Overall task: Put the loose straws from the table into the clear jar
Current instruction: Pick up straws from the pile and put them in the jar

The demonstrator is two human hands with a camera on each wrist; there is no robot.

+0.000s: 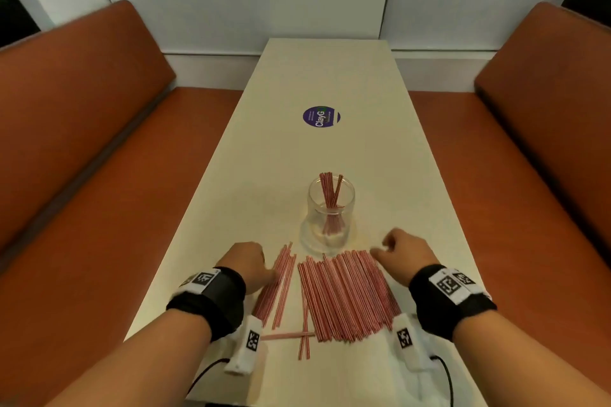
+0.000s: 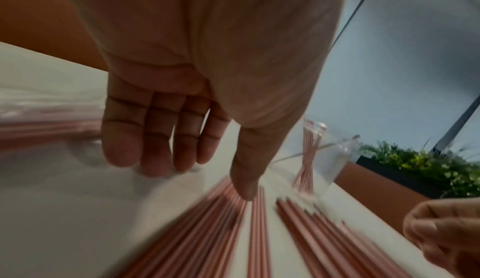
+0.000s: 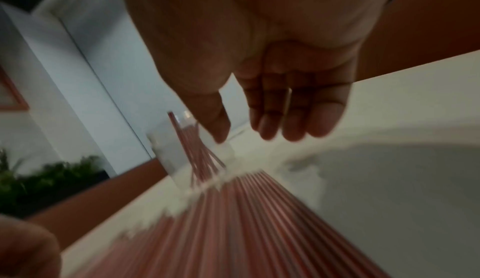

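Note:
A clear jar [image 1: 330, 215] stands upright mid-table with several pink straws [image 1: 331, 191] in it. Many loose pink straws [image 1: 347, 297] lie side by side in front of it, with a smaller bunch [image 1: 279, 284] to their left. My left hand [image 1: 248, 266] hovers at the smaller bunch, fingers straight and relaxed, thumb tip [image 2: 245, 188] touching the straws [image 2: 207, 231]. My right hand [image 1: 401, 253] is above the far right corner of the big pile, fingers loosely bent and holding nothing [image 3: 283, 122]. The jar [image 3: 182, 153] shows beyond its thumb.
The long cream table [image 1: 330, 76] carries a round purple sticker [image 1: 321, 116] farther back. Orange bench seats [image 1: 99, 149] run along both sides. A pale wall closes the far end. One straw [image 1: 287, 336] lies crosswise near the front edge.

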